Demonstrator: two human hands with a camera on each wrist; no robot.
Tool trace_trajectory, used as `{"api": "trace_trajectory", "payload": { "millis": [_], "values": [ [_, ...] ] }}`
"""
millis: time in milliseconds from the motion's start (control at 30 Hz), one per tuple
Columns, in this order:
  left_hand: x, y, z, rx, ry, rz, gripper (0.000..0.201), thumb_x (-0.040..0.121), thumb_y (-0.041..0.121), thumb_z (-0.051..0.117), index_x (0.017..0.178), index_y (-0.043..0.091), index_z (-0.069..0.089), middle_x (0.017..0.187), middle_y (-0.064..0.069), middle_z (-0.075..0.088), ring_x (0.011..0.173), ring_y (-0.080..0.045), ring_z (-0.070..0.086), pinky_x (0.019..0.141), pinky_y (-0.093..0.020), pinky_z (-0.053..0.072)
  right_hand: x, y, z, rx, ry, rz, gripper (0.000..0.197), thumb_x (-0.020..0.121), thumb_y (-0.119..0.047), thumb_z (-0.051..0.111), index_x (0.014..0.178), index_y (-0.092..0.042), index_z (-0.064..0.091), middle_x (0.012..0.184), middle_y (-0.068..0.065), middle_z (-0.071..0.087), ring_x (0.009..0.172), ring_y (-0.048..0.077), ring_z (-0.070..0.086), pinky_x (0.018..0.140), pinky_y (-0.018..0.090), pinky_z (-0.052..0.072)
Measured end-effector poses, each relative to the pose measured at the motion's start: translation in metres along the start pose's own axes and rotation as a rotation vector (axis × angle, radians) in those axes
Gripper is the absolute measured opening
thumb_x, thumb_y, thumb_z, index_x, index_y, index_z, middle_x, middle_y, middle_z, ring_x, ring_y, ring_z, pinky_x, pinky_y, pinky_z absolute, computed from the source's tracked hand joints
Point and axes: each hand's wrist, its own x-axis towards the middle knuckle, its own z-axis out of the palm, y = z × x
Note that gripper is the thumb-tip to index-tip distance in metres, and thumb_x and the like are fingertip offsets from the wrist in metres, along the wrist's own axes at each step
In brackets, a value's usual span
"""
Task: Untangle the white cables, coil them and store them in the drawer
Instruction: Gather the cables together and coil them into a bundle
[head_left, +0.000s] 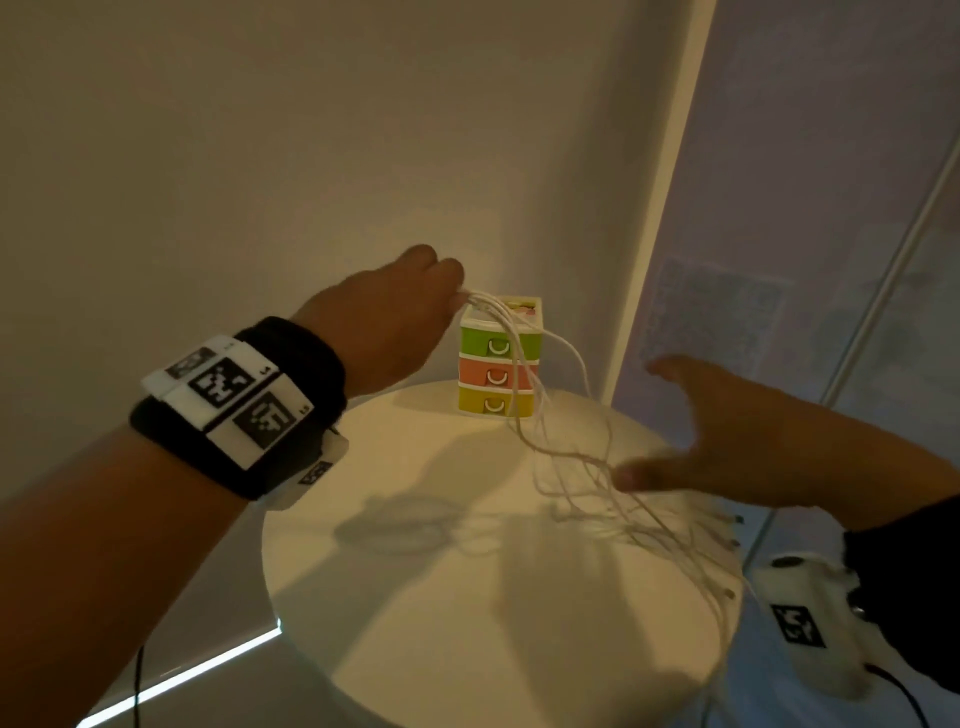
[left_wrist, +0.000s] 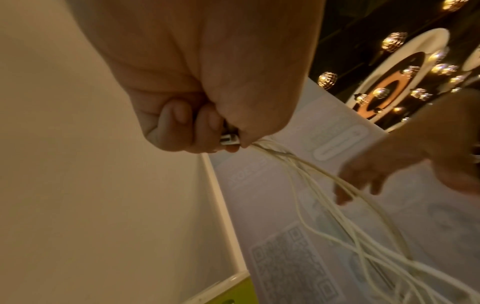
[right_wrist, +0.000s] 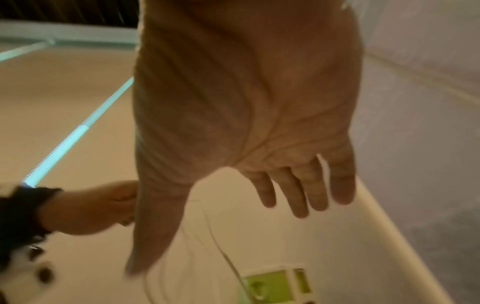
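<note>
The left hand (head_left: 395, 317), its grip clamped on the gathered ends of the white cables (head_left: 524, 358), holds them above the three-drawer organiser (head_left: 498, 364) at the table (head_left: 415, 597) far edge, strands trailing across its drawer fronts toward the right edge, beside the right hand (head_left: 737, 436), fingers spread.

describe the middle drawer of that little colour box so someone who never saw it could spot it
On the round white table, at its far edge near the wall, stands a small drawer box. White cables held up by the left hand hang across its front. The orange drawer sits between a green one above and a yellow one below.
</note>
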Motion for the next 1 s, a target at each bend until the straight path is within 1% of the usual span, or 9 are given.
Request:
{"api": "trace_trajectory", "payload": {
  "millis": [67,167,233,300,400,533,667,867,1000],
  "values": [
    [0.0,0.013,0.0,0.02,-0.006,0.082,0.025,0.101,0.034,0.031,0.11,0.016,0.046,0.102,-0.005,0.046,0.069,-0.027,0.056,0.063,-0.043,0.049,-0.002,-0.032,-0.004,0.17,0.13,-0.137,0.121,0.044,-0.082,0.065,0.146,-0.037,0.016,0.155,-0.013,0.027,0.134,0.01,0.036,0.107,0.032,0.036],
    [0.001,0.03,0.001,0.026,-0.01,0.163,0.013,0.101,0.028,0.043,0.109,0.019,0.045,0.101,-0.001,0.044,0.061,-0.019,0.052,0.053,-0.031,0.044,0.012,-0.071,0.005,0.407,0.238,-0.268,0.101,0.06,-0.06,0.078,0.141,-0.036,0.024,0.127,-0.023,0.046,0.107,-0.004,0.051,0.08,0.012,0.04],
    [0.003,0.033,0.0,0.029,0.018,0.202,0.011,0.099,0.022,0.048,0.109,0.018,0.047,0.098,0.002,0.041,0.056,-0.016,0.048,0.049,-0.025,0.038,0.026,-0.081,0.02,0.516,0.265,-0.337,0.061,0.078,-0.038,0.075,0.127,-0.032,0.04,0.103,-0.017,0.061,0.084,-0.001,0.061,0.066,0.012,0.043],
    [0.002,0.024,-0.005,0.021,0.066,0.184,0.011,0.1,0.023,0.046,0.108,0.016,0.048,0.1,-0.001,0.044,0.059,-0.022,0.052,0.051,-0.035,0.046,0.033,-0.079,0.029,0.621,0.249,-0.289,0.014,0.093,-0.028,0.058,0.106,-0.024,0.058,0.069,-0.009,0.061,0.055,0.004,0.059,0.054,0.021,0.046],
    [-0.001,0.002,-0.006,0.031,0.067,0.065,0.023,0.102,0.031,0.034,0.11,0.015,0.048,0.103,-0.005,0.048,0.066,-0.027,0.056,0.061,-0.046,0.052,0.034,-0.053,0.034,0.49,0.219,-0.238,0.028,0.096,-0.041,0.047,0.083,-0.024,0.065,0.048,-0.015,0.054,0.043,-0.002,0.048,0.048,0.016,0.039],
    [-0.006,-0.009,0.004,0.056,-0.005,0.052,0.031,0.1,0.035,0.026,0.11,0.015,0.048,0.102,-0.005,0.047,0.064,-0.025,0.052,0.06,-0.042,0.049,0.03,-0.016,0.038,0.216,0.233,-0.18,0.044,0.09,-0.058,0.044,0.072,-0.023,0.064,0.056,-0.006,0.058,0.055,0.007,0.054,0.055,0.025,0.042],
    [-0.006,-0.016,0.012,0.041,-0.052,0.023,0.03,0.101,0.035,0.027,0.108,0.016,0.048,0.096,0.0,0.043,0.06,-0.018,0.046,0.057,-0.034,0.04,0.025,0.025,0.043,0.129,0.242,-0.045,0.053,0.084,-0.064,0.046,0.061,-0.019,0.06,0.053,-0.002,0.058,0.053,0.013,0.055,0.052,0.026,0.041],
    [-0.006,-0.03,0.008,0.026,-0.042,-0.05,0.03,0.102,0.035,0.027,0.107,0.015,0.049,0.092,0.002,0.039,0.064,-0.022,0.048,0.061,-0.036,0.043,0.012,0.108,0.054,-0.099,0.186,0.173,0.063,0.075,-0.076,0.045,0.057,-0.016,0.053,0.05,0.0,0.057,0.049,0.014,0.058,0.052,0.029,0.045],
    [-0.006,-0.027,0.012,0.02,-0.053,-0.036,0.028,0.102,0.034,0.028,0.107,0.016,0.049,0.092,0.003,0.039,0.065,-0.021,0.048,0.061,-0.034,0.041,0.012,0.143,0.07,-0.127,0.043,0.216,0.059,0.064,-0.082,0.049,0.063,-0.024,0.059,0.061,-0.004,0.063,0.061,0.009,0.062,0.064,0.029,0.052]
  ]
}}
